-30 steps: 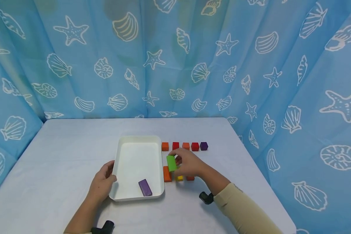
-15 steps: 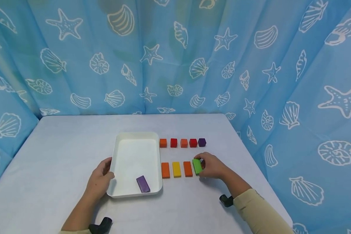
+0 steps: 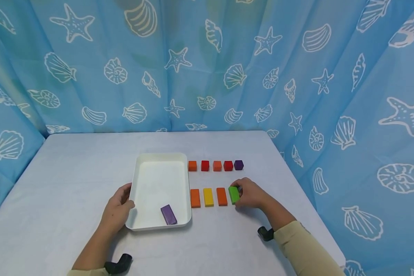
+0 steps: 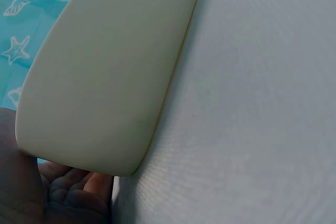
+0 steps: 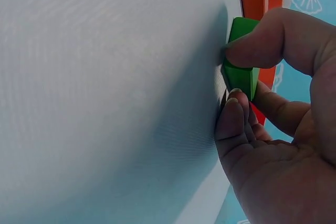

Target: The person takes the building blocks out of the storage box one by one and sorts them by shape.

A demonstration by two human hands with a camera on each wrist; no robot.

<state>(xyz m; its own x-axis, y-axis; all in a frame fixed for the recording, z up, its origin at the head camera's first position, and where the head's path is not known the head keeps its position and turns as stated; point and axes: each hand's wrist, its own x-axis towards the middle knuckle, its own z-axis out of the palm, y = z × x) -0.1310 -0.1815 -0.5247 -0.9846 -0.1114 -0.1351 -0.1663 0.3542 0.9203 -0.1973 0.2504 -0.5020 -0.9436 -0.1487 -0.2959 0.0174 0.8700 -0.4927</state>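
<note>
A green rectangular block (image 3: 234, 195) is at the right end of the front row, pinched by my right hand (image 3: 251, 194). In the right wrist view the thumb lies against the near end of the green block (image 5: 242, 30), with the other fingers behind and beside it, close over the tabletop. My left hand (image 3: 116, 207) grips the left side of a white tray (image 3: 160, 156), thumb on the rim and fingers below. The left wrist view shows the tray's outer wall (image 4: 105, 77) tilted close to the hand. One purple rectangular block (image 3: 168, 214) lies inside the tray near its front right corner.
Left of the green block stand an orange block (image 3: 195, 198), a yellow block (image 3: 208, 197) and another orange block (image 3: 222, 196). Behind them runs a row of small cubes: orange (image 3: 192, 166), red (image 3: 205, 165), several more, and purple (image 3: 239, 165) last. A blue curtain (image 3: 193, 76) hangs behind.
My right hand has carried the green block rightward from beside the tray and down to the end of the front row. The left hand keeps its grip on the tray.
</note>
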